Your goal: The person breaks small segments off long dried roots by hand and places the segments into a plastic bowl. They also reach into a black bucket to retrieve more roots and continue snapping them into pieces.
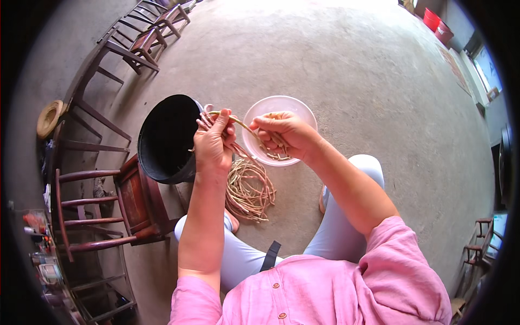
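Observation:
My left hand (216, 142) grips a bunch of long beans (207, 118), some of them trailing down below it. One bean stretches from there across to my right hand (280, 132), whose fingers are closed on its other end over a translucent pink plastic bowl (306, 107). Short bean pieces (280, 156) lie in the bowl. A coiled heap of long beans (250, 191) rests on the concrete floor, between my feet and below the hands. Close to the left of my left hand stands a black bucket (166, 138); its inside is dark.
A wooden chair (138, 199) stands at the left, beside the bucket. More wooden chairs (144, 42) and a dark table line the left wall, with a straw hat (50, 118) near them. Red buckets (431, 19) stand far off at the upper right.

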A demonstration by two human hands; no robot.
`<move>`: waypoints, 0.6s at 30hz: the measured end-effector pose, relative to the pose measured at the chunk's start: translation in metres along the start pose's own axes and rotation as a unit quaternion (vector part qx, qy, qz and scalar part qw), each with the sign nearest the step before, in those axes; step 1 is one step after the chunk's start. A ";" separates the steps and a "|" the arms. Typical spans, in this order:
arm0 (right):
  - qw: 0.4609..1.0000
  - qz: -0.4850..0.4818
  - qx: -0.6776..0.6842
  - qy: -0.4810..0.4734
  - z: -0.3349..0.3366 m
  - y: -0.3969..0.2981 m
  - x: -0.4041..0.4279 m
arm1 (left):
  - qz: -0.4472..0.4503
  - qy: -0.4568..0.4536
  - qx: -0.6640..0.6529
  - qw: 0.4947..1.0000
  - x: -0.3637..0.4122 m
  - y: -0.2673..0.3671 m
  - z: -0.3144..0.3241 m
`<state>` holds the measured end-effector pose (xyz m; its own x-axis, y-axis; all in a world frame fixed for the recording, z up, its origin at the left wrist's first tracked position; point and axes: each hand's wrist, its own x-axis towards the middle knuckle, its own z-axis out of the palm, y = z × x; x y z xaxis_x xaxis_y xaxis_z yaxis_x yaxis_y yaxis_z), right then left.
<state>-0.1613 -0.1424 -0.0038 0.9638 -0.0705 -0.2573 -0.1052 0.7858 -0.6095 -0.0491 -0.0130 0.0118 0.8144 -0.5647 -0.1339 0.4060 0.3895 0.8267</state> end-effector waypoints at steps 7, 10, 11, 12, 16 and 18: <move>0.998 0.011 -0.066 -0.001 0.004 -0.001 -0.002 | -0.022 0.027 0.024 0.999 0.001 -0.005 0.003; 0.998 0.005 -0.065 0.016 0.002 -0.001 0.000 | -0.014 0.040 -0.007 0.999 0.009 -0.006 -0.005; 0.998 0.004 -0.065 0.016 0.002 0.000 0.000 | -0.013 0.040 -0.008 0.999 0.013 -0.006 -0.009; 0.998 -0.011 -0.066 0.022 0.001 0.000 0.000 | -0.013 0.049 -0.029 0.998 0.016 -0.003 -0.011; 0.998 -0.031 -0.025 0.051 -0.007 0.000 0.002 | 0.002 0.073 -0.044 0.996 0.016 -0.004 -0.008; 0.993 -0.049 -0.016 0.106 -0.007 -0.002 0.004 | 0.012 0.080 -0.036 0.996 0.010 -0.006 0.000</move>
<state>-0.1591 -0.1483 -0.0086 0.8968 -0.2758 -0.3460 -0.0253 0.7488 -0.6623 -0.0432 -0.0210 0.0057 0.8769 -0.4346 -0.2051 0.4106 0.4557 0.7898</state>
